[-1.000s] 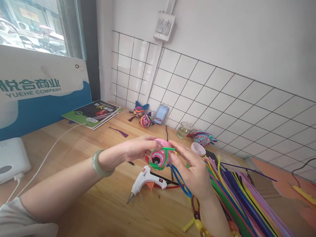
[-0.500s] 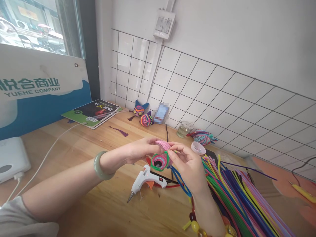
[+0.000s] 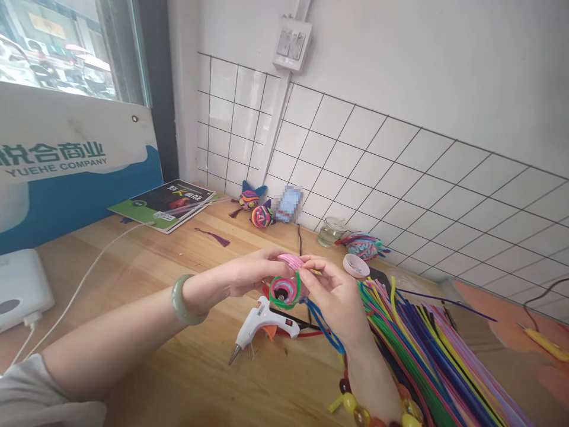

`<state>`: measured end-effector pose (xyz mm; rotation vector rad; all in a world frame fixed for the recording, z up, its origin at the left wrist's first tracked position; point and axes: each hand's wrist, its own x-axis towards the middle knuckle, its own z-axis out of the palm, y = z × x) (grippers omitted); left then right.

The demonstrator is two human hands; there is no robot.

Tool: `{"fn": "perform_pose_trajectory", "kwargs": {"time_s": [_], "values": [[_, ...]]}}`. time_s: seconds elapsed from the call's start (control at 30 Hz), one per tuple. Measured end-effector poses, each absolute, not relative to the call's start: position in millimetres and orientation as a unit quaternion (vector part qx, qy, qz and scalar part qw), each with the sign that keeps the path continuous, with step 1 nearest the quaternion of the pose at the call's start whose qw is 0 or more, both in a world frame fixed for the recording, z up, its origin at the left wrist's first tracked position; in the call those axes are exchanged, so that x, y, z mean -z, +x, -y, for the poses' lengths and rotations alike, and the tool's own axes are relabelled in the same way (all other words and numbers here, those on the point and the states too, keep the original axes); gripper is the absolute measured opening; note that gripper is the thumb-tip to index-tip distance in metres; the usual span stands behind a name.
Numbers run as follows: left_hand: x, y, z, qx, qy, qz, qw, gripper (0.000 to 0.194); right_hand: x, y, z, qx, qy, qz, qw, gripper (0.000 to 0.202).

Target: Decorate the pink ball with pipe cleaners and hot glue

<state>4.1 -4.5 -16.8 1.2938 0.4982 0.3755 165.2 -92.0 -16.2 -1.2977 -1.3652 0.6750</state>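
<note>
Between both hands is a pipe cleaner figure (image 3: 291, 289) with a round eye of pink, grey and black rings edged in green and a pink striped top. My left hand (image 3: 253, 271), wearing a green bangle on its wrist, grips the figure's left upper side. Thumb and fingers of my right hand (image 3: 336, 295) pinch the pink top from the right; the exact contact is partly hidden. Blue pipe cleaner loops (image 3: 328, 328) hang under the right hand. Just below the figure, a white glue gun (image 3: 267, 323) lies on the table, nozzle pointing lower left.
A bundle of coloured pipe cleaners (image 3: 431, 350) covers the right side. Behind the hands stand a small pink bowl (image 3: 356, 267), a glass jar (image 3: 331, 232), finished figures (image 3: 263, 214) and a phone (image 3: 289, 203). A white cable (image 3: 84, 274) crosses the left side near a magazine (image 3: 166, 204).
The figure and both hands have shifted very slightly left in the view, along with a small camera movement. Both hands keep their hold on the figure.
</note>
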Motion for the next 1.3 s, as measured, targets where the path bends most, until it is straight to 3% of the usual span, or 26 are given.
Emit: {"fn": "perform_pose_trajectory", "kwargs": {"time_s": [0.27,0.4,0.6,0.73,0.9,1.3], "values": [[20,1,-11,-0.209,0.566,-0.193,0.774,0.032,20,196,82,-0.283,-0.558,0.48,0.615,0.034],[18,-5,-22,-0.236,0.567,-0.194,0.765,0.034,33,213,72,-0.236,-0.659,0.532,0.477,0.043],[12,-13,-30,-0.278,0.555,-0.218,0.753,0.038,60,224,71,-0.249,-0.705,0.616,0.247,0.012],[8,-15,-29,-0.287,0.551,-0.224,0.751,0.038,71,219,70,-0.233,-0.726,0.631,0.141,0.01],[7,-15,-29,-0.291,0.549,-0.228,0.75,0.038,63,195,68,-0.237,-0.719,0.644,0.109,0.012],[4,-17,-27,-0.309,0.546,-0.246,0.739,0.038,79,178,71,-0.374,-0.645,0.664,0.061,0.016]]}}
